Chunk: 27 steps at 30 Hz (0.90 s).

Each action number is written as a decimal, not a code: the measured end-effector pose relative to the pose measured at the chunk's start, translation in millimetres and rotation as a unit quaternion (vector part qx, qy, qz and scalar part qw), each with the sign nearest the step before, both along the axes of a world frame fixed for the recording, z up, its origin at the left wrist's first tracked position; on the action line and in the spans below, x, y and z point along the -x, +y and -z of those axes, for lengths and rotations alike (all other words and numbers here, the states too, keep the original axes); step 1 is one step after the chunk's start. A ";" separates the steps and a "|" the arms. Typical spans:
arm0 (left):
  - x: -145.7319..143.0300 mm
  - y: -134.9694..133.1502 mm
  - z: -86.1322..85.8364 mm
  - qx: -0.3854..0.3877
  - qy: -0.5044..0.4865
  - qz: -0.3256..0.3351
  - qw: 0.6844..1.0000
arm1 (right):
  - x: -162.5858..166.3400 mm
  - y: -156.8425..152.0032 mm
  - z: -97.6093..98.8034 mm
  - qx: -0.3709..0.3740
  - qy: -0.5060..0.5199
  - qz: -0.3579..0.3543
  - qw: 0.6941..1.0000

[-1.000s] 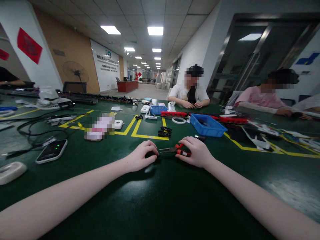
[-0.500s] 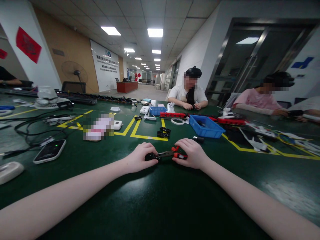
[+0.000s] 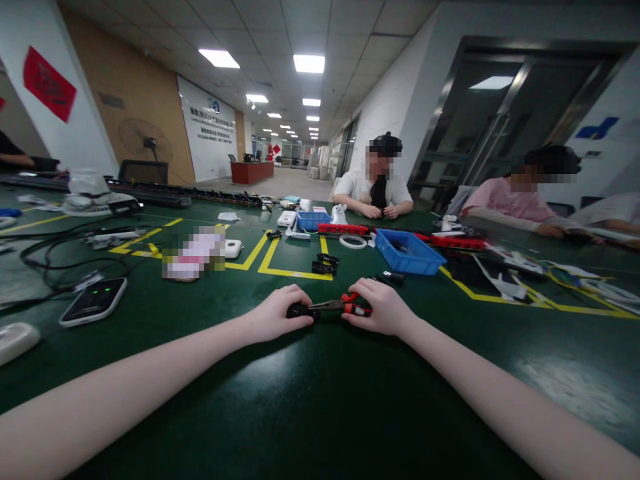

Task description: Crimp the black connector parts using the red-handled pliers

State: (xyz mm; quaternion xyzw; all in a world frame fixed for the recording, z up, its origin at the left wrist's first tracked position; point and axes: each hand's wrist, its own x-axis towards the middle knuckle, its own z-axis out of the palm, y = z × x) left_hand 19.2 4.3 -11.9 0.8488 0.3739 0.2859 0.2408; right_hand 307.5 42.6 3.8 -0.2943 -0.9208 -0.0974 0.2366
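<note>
Red-handled steel pliers (image 3: 340, 307) lie crosswise on bench, right hand (image 3: 381, 308) clamped on handles, left hand (image 3: 277, 314) pinching small black part (image 3: 296, 310) at nose.

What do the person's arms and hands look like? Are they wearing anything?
Both arms are bare all the way up to the picture's edge: no sleeves show. The left hand and the right hand wear no gloves, and no rings, watch or bracelets can be seen. The arms are slim and smooth, without marks.
</note>
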 end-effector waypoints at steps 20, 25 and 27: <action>0.2 1.9 2.1 0.007 -0.027 -0.009 1.000 | 3.5 -3.9 -4.2 0.058 -0.022 0.033 0.998; -0.1 1.2 2.1 -0.002 -0.019 -0.015 1.000 | 5.2 -4.7 -8.3 0.059 -0.042 0.036 0.997; -0.1 0.5 1.5 -0.005 -0.019 -0.014 1.000 | 5.4 -4.5 -9.3 0.060 -0.047 0.036 0.996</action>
